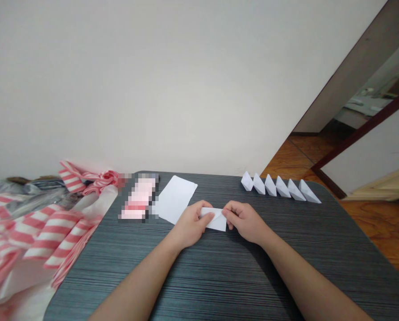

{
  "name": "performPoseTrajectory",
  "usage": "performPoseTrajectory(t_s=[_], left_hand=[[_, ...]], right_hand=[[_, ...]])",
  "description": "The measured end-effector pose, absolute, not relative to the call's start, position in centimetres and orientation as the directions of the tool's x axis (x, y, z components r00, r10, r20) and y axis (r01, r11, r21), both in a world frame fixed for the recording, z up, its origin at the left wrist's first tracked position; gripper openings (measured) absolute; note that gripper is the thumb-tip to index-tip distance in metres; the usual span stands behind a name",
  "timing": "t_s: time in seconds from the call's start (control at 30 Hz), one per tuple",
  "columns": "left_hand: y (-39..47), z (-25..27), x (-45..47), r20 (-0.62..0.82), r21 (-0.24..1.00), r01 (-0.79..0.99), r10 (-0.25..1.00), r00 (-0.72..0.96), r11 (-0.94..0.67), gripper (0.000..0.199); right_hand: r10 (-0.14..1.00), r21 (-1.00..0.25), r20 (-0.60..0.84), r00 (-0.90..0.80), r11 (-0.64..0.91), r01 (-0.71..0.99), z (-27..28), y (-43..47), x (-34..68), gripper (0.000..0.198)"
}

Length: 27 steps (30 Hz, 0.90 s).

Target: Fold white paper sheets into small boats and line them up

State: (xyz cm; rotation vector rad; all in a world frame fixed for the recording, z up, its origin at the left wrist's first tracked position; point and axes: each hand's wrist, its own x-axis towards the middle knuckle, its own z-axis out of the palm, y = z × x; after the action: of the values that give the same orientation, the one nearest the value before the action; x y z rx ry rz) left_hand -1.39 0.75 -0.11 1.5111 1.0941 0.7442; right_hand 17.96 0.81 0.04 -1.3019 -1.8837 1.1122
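A small folded piece of white paper (pixel 217 223) is held between both hands, just above the dark table. My left hand (pixel 193 224) grips its left end, thumb lying across the front. At the right end, my right hand (pixel 244 219) pinches the upper corner between thumb and fingers. A diagonal fold edge shows on the paper's face. Behind my left hand lie flat white paper sheets (pixel 175 196). Several folded white paper shapes (pixel 269 186) stand in a slanting row at the table's back right.
The dark wood-grain table (pixel 199 281) meets a pale wall (pixel 186 89) at the back. A pixelated pink and white object (pixel 139 198) lies at the back left. Red-and-white striped cloth (pixel 45 232) is heaped beyond the left edge. Wooden floor (pixel 383 223) shows at the right.
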Motion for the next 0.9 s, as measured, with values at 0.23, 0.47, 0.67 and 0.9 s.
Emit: performPoseTrajectory(t_s=[0.23,0.47,0.67,0.9], left_hand=[[0.65,0.11,-1.37,-0.087,0.966,0.260,0.920,0.382,-0.016,0.018],[0.57,0.40,-1.26,-0.052,0.947,0.312,0.921,0.385,-0.077,0.015],[0.60,0.51,-1.25,-0.040,0.946,0.313,0.924,0.381,-0.088,0.016],[0.60,0.48,-1.15,-0.037,0.930,0.354,0.935,0.353,-0.097,0.019]], right_hand=[[0.934,-0.907,-0.040,-0.356,0.116,0.406,-0.42,0.98,17.98,0.017],[0.931,-0.880,-0.025,-0.363,0.152,0.449,-0.20,0.77,17.98,0.020],[0.933,-0.888,-0.046,-0.356,0.125,0.443,-0.28,0.80,17.92,0.021],[0.937,-0.859,-0.018,-0.348,0.163,0.486,-0.11,0.73,17.84,0.023]])
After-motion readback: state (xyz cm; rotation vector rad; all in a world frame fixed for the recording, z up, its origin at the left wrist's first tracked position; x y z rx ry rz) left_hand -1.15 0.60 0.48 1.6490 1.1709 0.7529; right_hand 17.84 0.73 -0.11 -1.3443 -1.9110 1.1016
